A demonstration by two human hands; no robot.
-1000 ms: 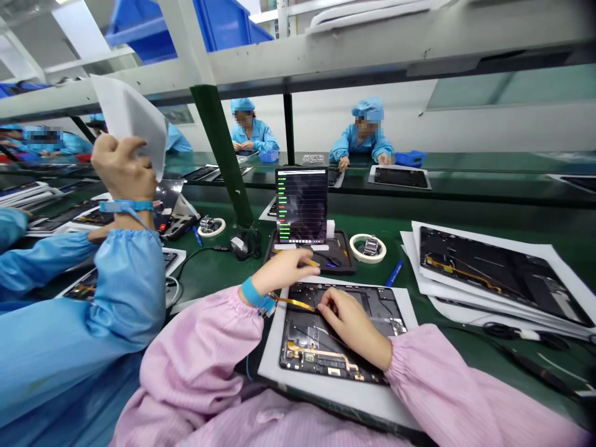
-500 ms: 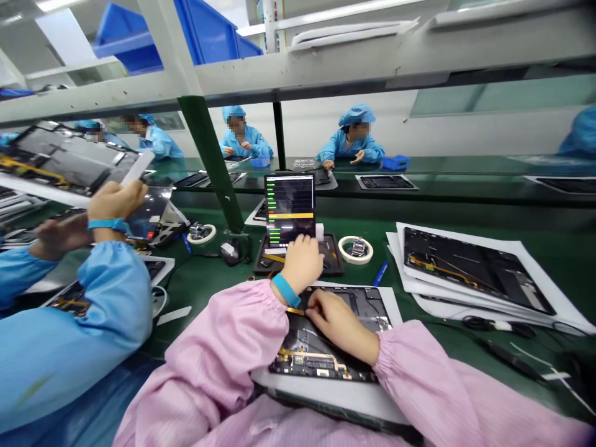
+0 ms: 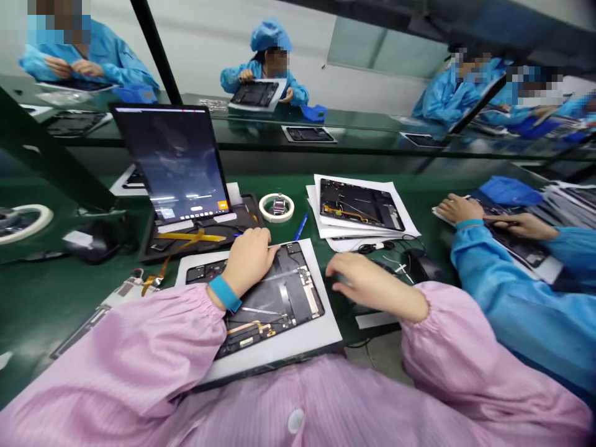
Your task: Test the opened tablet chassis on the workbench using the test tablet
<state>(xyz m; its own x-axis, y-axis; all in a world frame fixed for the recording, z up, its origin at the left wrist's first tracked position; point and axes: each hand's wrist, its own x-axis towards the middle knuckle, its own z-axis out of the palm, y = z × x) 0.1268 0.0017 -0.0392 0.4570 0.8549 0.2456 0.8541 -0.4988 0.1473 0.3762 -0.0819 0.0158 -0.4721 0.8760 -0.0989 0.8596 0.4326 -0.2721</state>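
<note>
Black tablet housing [image 3: 270, 290] under the left hand [image 3: 249, 261], grip hidden; right hand [image 3: 358, 279] hovers, fingers loosely parted.
Best steadied lightly, clear of the gold flex [image 3: 267, 329].

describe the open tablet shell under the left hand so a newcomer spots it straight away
On the green bench, find the lit, propped-up tablet. In front of it, slightly right, an opened black tablet shell lies flat on a white sheet. Unlike the stacked shell farther right, this one has the camera wearer's left hand over it.
</note>
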